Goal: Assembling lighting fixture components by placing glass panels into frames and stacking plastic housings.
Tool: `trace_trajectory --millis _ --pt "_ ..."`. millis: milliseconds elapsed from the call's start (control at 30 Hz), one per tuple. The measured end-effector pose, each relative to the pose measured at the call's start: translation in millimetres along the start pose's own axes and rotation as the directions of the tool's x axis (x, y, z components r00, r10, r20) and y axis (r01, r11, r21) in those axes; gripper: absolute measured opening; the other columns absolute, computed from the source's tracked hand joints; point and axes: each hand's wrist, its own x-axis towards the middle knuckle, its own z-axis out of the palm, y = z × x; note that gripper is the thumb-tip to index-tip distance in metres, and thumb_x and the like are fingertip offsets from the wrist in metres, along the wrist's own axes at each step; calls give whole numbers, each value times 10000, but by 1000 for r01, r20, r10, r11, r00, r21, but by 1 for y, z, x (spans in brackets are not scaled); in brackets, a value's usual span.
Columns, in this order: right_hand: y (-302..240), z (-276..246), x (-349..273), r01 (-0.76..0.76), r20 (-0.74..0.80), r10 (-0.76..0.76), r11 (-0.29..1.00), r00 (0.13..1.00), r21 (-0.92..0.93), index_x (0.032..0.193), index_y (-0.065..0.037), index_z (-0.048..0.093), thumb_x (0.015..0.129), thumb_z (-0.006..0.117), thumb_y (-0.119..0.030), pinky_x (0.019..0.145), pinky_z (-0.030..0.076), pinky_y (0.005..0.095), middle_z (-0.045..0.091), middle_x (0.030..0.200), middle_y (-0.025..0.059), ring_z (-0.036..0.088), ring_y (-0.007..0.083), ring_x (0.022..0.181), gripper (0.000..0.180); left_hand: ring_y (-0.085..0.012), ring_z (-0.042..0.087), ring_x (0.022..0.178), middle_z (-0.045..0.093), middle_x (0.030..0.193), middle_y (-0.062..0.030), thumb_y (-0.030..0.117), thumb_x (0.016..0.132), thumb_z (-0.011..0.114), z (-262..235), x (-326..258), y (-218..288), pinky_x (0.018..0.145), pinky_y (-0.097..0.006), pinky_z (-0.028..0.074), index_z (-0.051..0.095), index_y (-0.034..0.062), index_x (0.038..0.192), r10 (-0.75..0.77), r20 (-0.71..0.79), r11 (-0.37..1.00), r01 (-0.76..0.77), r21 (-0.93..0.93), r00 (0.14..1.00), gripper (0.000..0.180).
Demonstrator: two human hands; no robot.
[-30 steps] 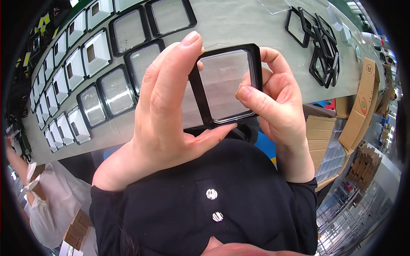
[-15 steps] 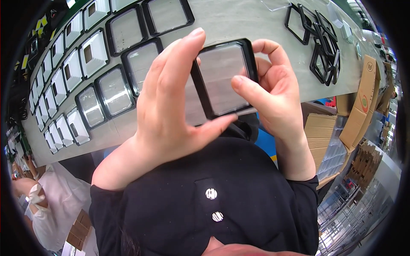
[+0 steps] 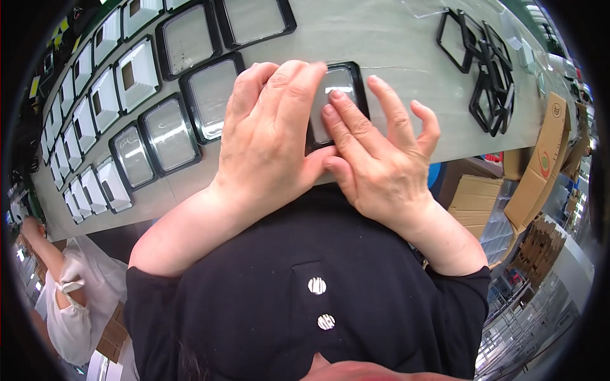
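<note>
A square black frame with a clear film pane (image 3: 340, 82) lies flat on the grey table (image 3: 381, 44) near its front edge. My left hand (image 3: 270, 133) lies palm down over the frame's left half, fingers stretched flat. My right hand (image 3: 375, 159) presses on its lower right part, index and middle fingertips on the pane, the other fingers spread over the table. Most of the frame is hidden under both hands.
Rows of matching black framed panes (image 3: 213, 95) and white square trays (image 3: 136, 73) run along the table to the left. A pile of empty black frames (image 3: 486, 70) sits at the right. Cardboard boxes (image 3: 540, 165) stand beyond the right edge. Another person in white (image 3: 70, 298) is at lower left.
The frame was held up in both hands, tilted toward me. It has been lowered onto the table, and both hands now press flat on it.
</note>
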Motion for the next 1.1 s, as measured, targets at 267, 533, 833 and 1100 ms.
trace_trajectory --millis 267,533,833,1100 --pt "18 9 -3 -64 -21 64 997 998 -35 1239 -70 611 887 575 -360 1018 271 478 567 1323 64 474 289 1240 458 -360 202 1427 270 1515 -227 330 667 781 -11 -11 10 1122 -554 105 484 119 1366 13 87 991 -24 129 996 789" --pt "66 34 75 -34 -184 25 998 983 -50 1199 -38 622 942 519 -347 1003 315 425 610 1267 90 499 316 1216 415 -377 218 1412 306 1502 -188 235 707 763 -29 -14 4 1109 -570 130 557 114 1275 28 15 989 -30 145 999 616" --pt "100 56 158 -54 -102 49 998 994 -43 1207 -91 598 994 380 -416 1021 307 467 555 1346 56 468 268 1276 446 -398 249 1400 381 1457 -160 136 675 762 -28 -4 -8 1101 -561 180 610 109 1172 57 2 997 -57 50 998 520" --pt "147 12 114 -489 -62 492 827 868 -278 1383 -63 466 916 487 -503 1067 247 533 453 1428 167 360 325 1359 642 -397 288 1382 435 1406 -152 133 720 723 -24 -6 -14 1110 -550 172 635 88 1113 72 -56 997 -70 37 996 405"
